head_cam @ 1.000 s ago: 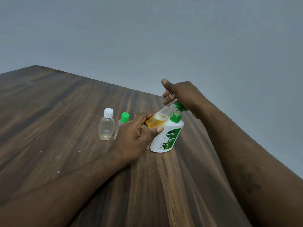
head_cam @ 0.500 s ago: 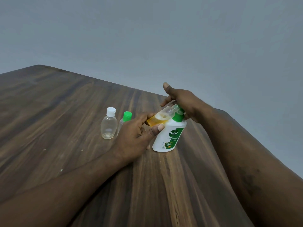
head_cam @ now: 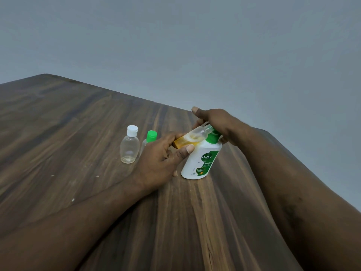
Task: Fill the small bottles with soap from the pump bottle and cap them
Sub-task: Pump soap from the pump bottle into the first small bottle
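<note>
The likeliest slip was soap missing the mouth: the small bottle (head_cam: 192,138) was held steeply tilted, its open neck up against the green pump head (head_cam: 213,136), and whether the spout sat inside that narrow neck could not be told, so a hard press might have sent soap down the outside and onto the tabletop (head_cam: 78,124). The tilt itself was a risk too, since amber soap had pooled toward the base and lower side and could run back out if the neck dropped. The pump bottle (head_cam: 201,161) stood leaning slightly on the tabletop, steadied only from above, so an off-centre push could have tipped it. The left hand (head_cam: 160,161) gripped the small bottle round its lower half, thumb across the front and fingers curled behind. The right hand (head_cam: 216,120) lay on top of the pump head, thumb raised and free, fingers loosely bent beside the neck, seemingly pressing, not gripping. A white-capped bottle (head_cam: 130,147) and a green-capped bottle (head_cam: 149,138) stood just left of the left hand, both capped and looking empty.
</note>
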`<action>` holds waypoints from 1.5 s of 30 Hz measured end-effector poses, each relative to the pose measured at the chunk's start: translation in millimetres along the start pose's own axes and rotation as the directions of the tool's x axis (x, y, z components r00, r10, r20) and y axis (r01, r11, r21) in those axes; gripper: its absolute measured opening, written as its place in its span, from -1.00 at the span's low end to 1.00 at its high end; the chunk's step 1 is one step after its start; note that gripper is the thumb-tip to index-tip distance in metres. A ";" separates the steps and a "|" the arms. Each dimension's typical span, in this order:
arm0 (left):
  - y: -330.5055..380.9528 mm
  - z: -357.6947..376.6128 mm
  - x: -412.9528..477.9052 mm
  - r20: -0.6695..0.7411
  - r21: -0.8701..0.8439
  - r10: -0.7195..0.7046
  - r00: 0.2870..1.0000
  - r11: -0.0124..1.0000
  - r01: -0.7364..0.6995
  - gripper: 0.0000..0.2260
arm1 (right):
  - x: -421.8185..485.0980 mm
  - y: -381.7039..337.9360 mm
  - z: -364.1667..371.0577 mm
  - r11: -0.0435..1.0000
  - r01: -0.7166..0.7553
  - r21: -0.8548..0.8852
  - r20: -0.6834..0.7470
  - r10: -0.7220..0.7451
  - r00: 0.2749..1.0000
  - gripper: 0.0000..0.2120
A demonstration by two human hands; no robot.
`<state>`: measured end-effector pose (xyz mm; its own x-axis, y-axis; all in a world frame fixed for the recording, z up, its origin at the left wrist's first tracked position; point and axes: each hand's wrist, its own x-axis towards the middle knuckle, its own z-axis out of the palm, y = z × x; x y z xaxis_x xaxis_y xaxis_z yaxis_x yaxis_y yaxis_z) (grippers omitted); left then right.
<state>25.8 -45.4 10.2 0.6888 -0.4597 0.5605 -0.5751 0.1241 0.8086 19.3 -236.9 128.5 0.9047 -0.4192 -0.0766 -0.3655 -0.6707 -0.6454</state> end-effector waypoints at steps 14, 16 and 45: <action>11.8 1.6 3.1 0.096 -0.352 -0.170 0.981 0.916 0.193 -0.71 | 3.7 -12.1 -6.4 0.997 0.028 -0.073 -0.052 -0.032 0.998 -0.35; 11.3 0.1 2.8 0.104 -0.368 -0.184 0.977 0.906 0.210 -0.68 | 3.8 -5.7 0.0 0.999 -0.003 -0.050 -0.010 0.003 1.000 -0.38; 14.2 -5.7 3.9 0.240 -0.518 -0.243 0.940 0.787 0.335 -0.63 | 4.5 -6.6 -3.6 0.999 -0.015 -0.049 -0.056 0.012 0.998 -0.26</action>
<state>22.8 -40.5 24.9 0.6813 -0.6732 0.2876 0.0075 0.3992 0.9168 25.1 -236.6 135.2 0.8865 -0.4607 -0.0422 -0.3894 -0.6937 -0.6060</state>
